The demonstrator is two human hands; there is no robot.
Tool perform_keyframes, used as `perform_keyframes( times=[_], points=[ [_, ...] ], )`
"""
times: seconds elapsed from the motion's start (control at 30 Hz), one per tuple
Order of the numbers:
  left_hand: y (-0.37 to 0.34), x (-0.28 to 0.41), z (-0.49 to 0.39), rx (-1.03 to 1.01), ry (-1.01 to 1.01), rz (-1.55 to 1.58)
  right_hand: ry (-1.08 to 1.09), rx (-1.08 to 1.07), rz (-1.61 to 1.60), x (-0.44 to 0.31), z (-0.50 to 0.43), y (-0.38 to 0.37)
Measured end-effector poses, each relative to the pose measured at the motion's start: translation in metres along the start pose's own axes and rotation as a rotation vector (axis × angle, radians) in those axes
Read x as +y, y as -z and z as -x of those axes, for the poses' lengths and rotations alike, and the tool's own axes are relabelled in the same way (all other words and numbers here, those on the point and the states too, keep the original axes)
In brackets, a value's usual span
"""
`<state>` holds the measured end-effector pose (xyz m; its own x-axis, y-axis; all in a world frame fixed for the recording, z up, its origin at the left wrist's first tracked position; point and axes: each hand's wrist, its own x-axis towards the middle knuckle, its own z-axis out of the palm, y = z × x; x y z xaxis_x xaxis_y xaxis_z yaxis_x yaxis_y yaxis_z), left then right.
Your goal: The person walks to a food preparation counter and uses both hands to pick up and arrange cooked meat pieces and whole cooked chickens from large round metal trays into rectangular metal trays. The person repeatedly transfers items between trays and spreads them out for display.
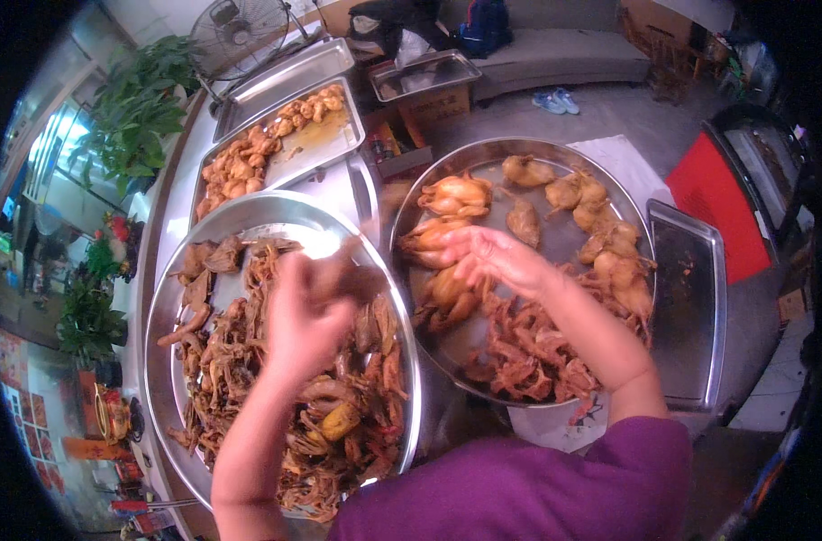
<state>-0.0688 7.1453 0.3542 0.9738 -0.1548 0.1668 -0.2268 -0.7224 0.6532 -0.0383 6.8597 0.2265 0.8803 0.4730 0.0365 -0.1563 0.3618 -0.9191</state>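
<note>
A large round metal tray [155, 379] on the left holds a heap of brown cooked meat pieces [215, 365]. Above it my left hand [309, 308] is motion-blurred, with a blurred dark brown piece of meat [353, 270] in its grasp; its exact kind cannot be told. A second round metal tray [445, 375] carries whole glazed birds [455, 196] on its left, small pale birds [527, 170] at the top and right, and reddish-brown meat pieces [526, 351] lower down. My right hand [495, 260] hovers over its left part, fingers loosely curled and apart, with nothing visible in them.
A rectangular tray of browned meat pieces [235, 169] stands beyond the left tray, near another metal tray [296, 74] and a fan [238, 34]. An oblong tray [685, 304] sits at the right. Potted plants [130, 122] line the left side; cardboard boxes [438, 101] stand ahead.
</note>
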Motion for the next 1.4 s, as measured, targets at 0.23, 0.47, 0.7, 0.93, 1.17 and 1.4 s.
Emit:
perform_keyframes(
  times=[0.23,0.47,0.7,0.93,1.17,1.4],
  points=[
    [-0.156,0.061,-0.048,-0.058,-0.482,-0.435,-0.088,0.493,-0.217,-0.041,0.002,0.016],
    [-0.115,0.028,-0.044,-0.081,-0.447,-0.168,-0.179,0.538,0.363,0.045,-0.024,0.17],
    [0.061,-0.092,0.047,0.256,0.269,-0.218,-0.284,0.528,0.736,0.138,-0.048,0.278],
    [0.116,-0.155,0.207,0.422,0.661,-0.216,0.137,0.747,1.163,0.069,-0.144,0.184],
    [0.084,-0.163,0.271,0.297,0.513,-0.286,0.332,-0.231,1.155,0.056,-0.191,-0.156],
    [0.082,-0.166,0.317,0.269,0.519,-0.263,0.504,-0.521,1.528,0.099,-0.187,-0.289]
  ],
)
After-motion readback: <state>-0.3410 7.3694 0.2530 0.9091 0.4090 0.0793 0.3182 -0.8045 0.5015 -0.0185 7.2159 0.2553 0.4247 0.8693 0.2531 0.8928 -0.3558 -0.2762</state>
